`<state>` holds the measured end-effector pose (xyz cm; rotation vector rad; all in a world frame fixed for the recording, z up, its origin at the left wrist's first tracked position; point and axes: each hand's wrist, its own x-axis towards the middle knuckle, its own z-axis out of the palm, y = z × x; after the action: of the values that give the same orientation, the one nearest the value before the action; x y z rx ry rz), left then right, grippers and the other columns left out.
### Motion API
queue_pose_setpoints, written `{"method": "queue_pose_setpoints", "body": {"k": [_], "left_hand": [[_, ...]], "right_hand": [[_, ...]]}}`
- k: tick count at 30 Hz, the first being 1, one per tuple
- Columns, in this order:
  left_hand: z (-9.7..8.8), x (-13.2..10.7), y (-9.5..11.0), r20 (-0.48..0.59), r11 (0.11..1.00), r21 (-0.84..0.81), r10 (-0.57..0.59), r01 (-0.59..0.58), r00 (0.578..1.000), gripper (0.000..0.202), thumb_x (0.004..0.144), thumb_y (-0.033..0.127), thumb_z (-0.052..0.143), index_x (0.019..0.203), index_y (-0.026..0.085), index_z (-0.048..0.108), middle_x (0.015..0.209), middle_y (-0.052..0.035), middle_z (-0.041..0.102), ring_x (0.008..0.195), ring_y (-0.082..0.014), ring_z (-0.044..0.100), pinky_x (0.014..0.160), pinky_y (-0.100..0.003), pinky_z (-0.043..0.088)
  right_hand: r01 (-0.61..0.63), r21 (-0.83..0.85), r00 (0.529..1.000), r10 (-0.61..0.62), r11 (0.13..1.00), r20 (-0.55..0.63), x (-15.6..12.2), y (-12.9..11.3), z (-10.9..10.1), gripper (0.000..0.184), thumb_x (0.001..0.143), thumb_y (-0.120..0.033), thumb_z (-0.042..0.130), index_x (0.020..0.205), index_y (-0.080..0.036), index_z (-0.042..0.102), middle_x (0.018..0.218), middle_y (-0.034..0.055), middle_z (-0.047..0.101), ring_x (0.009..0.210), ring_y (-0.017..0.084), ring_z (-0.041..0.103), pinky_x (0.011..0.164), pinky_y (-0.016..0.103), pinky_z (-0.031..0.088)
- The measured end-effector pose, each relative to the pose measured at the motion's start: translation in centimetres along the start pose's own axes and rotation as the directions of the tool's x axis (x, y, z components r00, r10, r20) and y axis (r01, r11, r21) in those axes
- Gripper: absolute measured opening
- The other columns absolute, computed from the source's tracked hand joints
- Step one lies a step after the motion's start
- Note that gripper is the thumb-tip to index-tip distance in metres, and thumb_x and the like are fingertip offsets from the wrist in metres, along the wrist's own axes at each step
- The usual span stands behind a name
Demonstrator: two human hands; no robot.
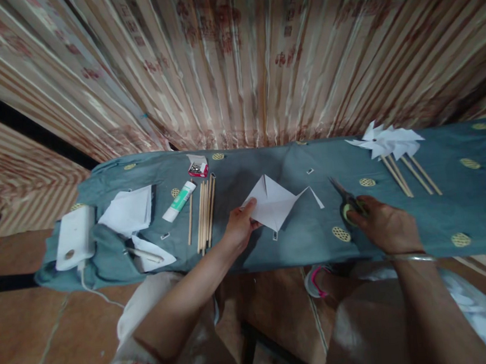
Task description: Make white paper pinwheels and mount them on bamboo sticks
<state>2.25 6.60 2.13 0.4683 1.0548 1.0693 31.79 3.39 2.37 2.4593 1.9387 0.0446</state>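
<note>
My left hand (240, 225) pinches the left corner of a white paper square (276, 204) above the cloth-covered table. A slit runs in from its top corner, and a narrow strip (316, 197) trails off to its right. In my right hand (385, 224) is a pair of scissors (345, 196) with dark blades pointing up and left, apart from the paper. Left of the paper lie several wooden sticks (206, 216), a glue stick (180, 201) and a small red box (198, 167) of metal pieces.
Finished paper pinwheels (391, 139) on sticks lie at the back right. A stack of white paper (129, 209), a pen (148, 255) on a loose sheet and a white power strip (75, 237) with a cord occupy the left end. A striped curtain (234, 65) hangs behind the table.
</note>
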Motion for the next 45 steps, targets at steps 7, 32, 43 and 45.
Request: {"method": "queue_pose_setpoints", "body": {"k": [7, 32, 43, 45], "left_hand": [[-0.6, -0.8, 0.3, -0.013, 0.994, -0.063, -0.086, 0.085, 0.996, 0.024, 0.083, 0.033, 0.074, 0.076, 0.010, 0.067, 0.071, -0.0062, 0.069, 0.064, -0.0147, 0.066, 0.064, -0.026, 0.054], [-4.0, -3.2, 2.1, 0.224, 0.874, 0.428, 0.144, -0.230, 0.964, 0.029, 0.077, 0.044, 0.073, 0.082, 0.015, 0.075, 0.068, -0.0023, 0.069, 0.055, -0.0105, 0.059, 0.057, -0.023, 0.048], [-16.8, -0.6, 9.0, 0.124, -0.069, 0.992, 0.700, -0.107, 0.704, 0.044, 0.074, 0.030, 0.072, 0.115, 0.014, 0.069, 0.112, -0.0128, 0.070, 0.111, -0.0309, 0.060, 0.099, -0.044, 0.048], [-17.4, -0.8, 8.7, 0.095, -0.112, 0.993, 0.659, -0.028, 0.746, 0.044, 0.077, 0.033, 0.068, 0.117, 0.013, 0.068, 0.109, -0.0135, 0.070, 0.107, -0.0308, 0.062, 0.097, -0.042, 0.049]], "right_hand": [[0.001, -0.056, 0.999, -0.003, 0.998, -0.036, 0.4, 0.5, 0.7, 0.046, 0.092, -0.044, 0.050, 0.125, -0.014, 0.064, 0.082, 0.0165, 0.075, 0.071, 0.031, 0.070, 0.058, 0.035, 0.044], [0.683, 0.371, 0.726, -0.528, 0.630, -0.441, 1.0, -12.0, 3.3, 0.035, 0.097, -0.021, 0.042, 0.122, -0.012, 0.065, 0.121, 0.0176, 0.070, 0.112, 0.030, 0.067, 0.098, 0.049, 0.055], [0.659, 0.408, 0.743, -0.467, 0.632, -0.479, 1.8, -12.1, 3.8, 0.033, 0.095, -0.026, 0.047, 0.117, -0.012, 0.068, 0.115, 0.0177, 0.072, 0.107, 0.031, 0.069, 0.095, 0.048, 0.056], [0.656, 0.414, 0.746, -0.460, 0.631, -0.482, 1.9, -12.2, 3.7, 0.032, 0.095, -0.027, 0.048, 0.116, -0.012, 0.068, 0.114, 0.0178, 0.073, 0.107, 0.031, 0.069, 0.094, 0.048, 0.056]]}}
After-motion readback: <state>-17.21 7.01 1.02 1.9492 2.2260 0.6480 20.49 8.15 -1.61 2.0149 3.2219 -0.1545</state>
